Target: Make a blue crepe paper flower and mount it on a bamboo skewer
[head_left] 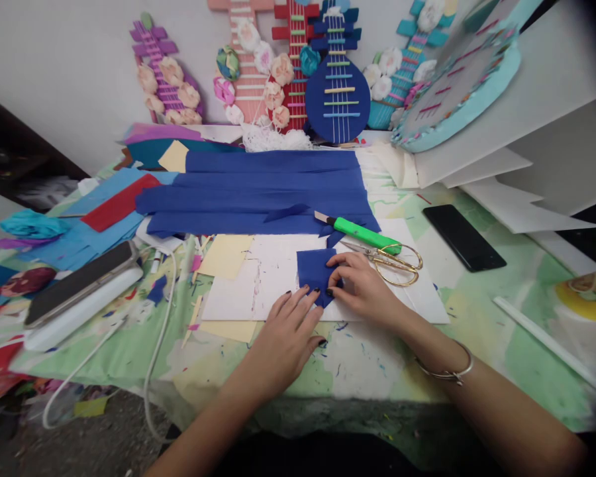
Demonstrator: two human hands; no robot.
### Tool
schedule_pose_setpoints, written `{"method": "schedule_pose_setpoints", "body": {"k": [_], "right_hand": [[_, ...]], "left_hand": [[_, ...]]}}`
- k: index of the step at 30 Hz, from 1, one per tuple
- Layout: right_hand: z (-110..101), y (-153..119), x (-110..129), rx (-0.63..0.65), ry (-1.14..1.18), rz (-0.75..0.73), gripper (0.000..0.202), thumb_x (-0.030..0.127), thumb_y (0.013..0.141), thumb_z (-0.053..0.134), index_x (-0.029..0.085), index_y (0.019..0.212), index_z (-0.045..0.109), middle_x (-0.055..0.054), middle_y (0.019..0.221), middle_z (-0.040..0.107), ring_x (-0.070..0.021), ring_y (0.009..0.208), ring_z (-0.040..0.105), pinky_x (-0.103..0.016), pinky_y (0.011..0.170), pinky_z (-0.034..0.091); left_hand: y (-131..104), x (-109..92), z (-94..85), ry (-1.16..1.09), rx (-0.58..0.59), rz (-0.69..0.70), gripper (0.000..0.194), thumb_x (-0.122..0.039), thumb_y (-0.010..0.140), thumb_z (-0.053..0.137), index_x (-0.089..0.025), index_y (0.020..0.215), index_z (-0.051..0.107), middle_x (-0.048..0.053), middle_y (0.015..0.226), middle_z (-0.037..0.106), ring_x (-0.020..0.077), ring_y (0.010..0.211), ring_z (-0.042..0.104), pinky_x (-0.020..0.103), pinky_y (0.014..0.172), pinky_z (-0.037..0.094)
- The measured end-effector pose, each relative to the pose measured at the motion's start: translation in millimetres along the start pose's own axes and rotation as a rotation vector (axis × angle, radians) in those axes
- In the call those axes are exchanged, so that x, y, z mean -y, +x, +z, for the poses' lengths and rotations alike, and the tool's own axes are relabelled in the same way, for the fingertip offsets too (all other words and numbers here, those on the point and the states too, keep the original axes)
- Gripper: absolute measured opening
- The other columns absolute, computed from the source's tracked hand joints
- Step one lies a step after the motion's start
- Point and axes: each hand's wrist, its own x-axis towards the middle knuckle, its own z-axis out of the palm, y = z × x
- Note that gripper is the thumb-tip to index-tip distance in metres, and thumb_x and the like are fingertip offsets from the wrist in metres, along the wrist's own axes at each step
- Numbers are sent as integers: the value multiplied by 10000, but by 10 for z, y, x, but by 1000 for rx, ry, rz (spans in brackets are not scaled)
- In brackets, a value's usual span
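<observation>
I see my left hand (pixel 288 331) flat and open, fingertips pinning the blue paper square (pixel 314 270), while my right hand (pixel 360 286) pinches its right edge. I'd press the fold firmly and keep the edges aligned. Just beyond the square lie gold scissors (pixel 392 260) and a green knife (pixel 360 232), close enough to snag; farther, blue crepe sheets (pixel 258 192).

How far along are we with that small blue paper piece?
Done: a small blue paper piece lies apart from the long blue sheets, scissors and green knife set down. In hand: left hand and right hand press it. Left: it is not yet a flower.
</observation>
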Motion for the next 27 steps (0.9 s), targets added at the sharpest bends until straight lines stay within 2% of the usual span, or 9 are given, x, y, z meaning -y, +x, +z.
{"method": "schedule_pose_setpoints", "body": {"k": [4, 7, 14, 20, 27], "right_hand": [[-3, 3, -2, 9, -7, 4, 69, 111, 760, 604, 172, 729, 603, -94, 1066, 560, -240, 1047, 472, -439, 943, 378], [-3, 4, -3, 5, -5, 0, 78, 102, 753, 599, 178, 733, 604, -91, 1063, 561, -242, 1042, 474, -448, 941, 381], [-1, 2, 8, -16, 14, -4, 73, 121, 758, 590, 192, 739, 588, -86, 1041, 559, -247, 1029, 483, -471, 933, 387], [-44, -8, 29, 3, 64, -6, 138, 124, 723, 634, 194, 834, 590, -87, 1064, 555, -241, 1049, 487, -436, 942, 388], [-48, -10, -16, 10, 77, -5, 147, 120, 717, 644, 195, 830, 587, -83, 1076, 547, -236, 1064, 485, -432, 953, 382]], "left_hand": [[26, -7, -17, -20, 0, -28, 435, -306, 923, 443, -104, 1306, 399, 142, 1353, 478, 262, 1311, 355, 462, 1057, 336], [62, -25, -26, -13, -3, -47, 474, -339, 910, 474, -132, 1328, 392, 133, 1327, 504, 265, 1273, 401, 455, 1030, 357], [90, -61, -5, 3, -52, -53, 399, -340, 890, 511, -158, 1245, 509, 141, 1291, 524, 290, 1247, 420, 484, 1000, 370], [74, -85, 12, 10, -82, -71, 387, -322, 895, 505, -173, 1253, 514, 132, 1293, 528, 275, 1251, 427, 470, 1011, 376], [45, -159, 66, 104, -98, -114, 358, -301, 915, 466, -191, 1251, 519, 108, 1318, 530, 269, 1256, 442, 486, 1018, 368]]}}
